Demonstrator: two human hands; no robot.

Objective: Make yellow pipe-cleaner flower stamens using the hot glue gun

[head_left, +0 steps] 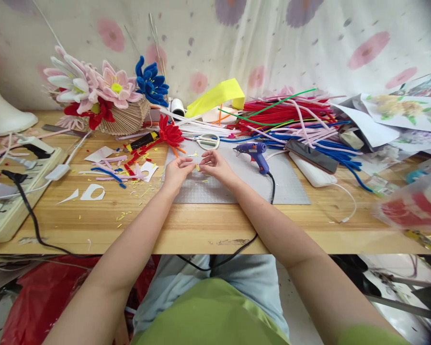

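Observation:
Over the grey cutting mat (283, 187), my left hand (178, 173) and my right hand (217, 167) meet almost fingertip to fingertip. Both are closed in a pinch around a small yellow piece (197, 167), too small to make out exactly. More yellow scraps lie on the mat just beyond and below the fingers. White-handled scissors (208, 142) rest behind my hands. To their right a purple hot glue gun (253, 154) lies on the mat. A red pipe-cleaner flower (170, 132) is at the back left of the hands.
Bundled pipe cleaners (283, 112) and a yellow sheet (215, 97) fill the back. Finished fuzzy flowers (117, 87) stand at the back left. A power strip (28, 191) is on the left, a phone (311, 155) on the right. The glue gun's black cord (272, 187) hangs over the front edge.

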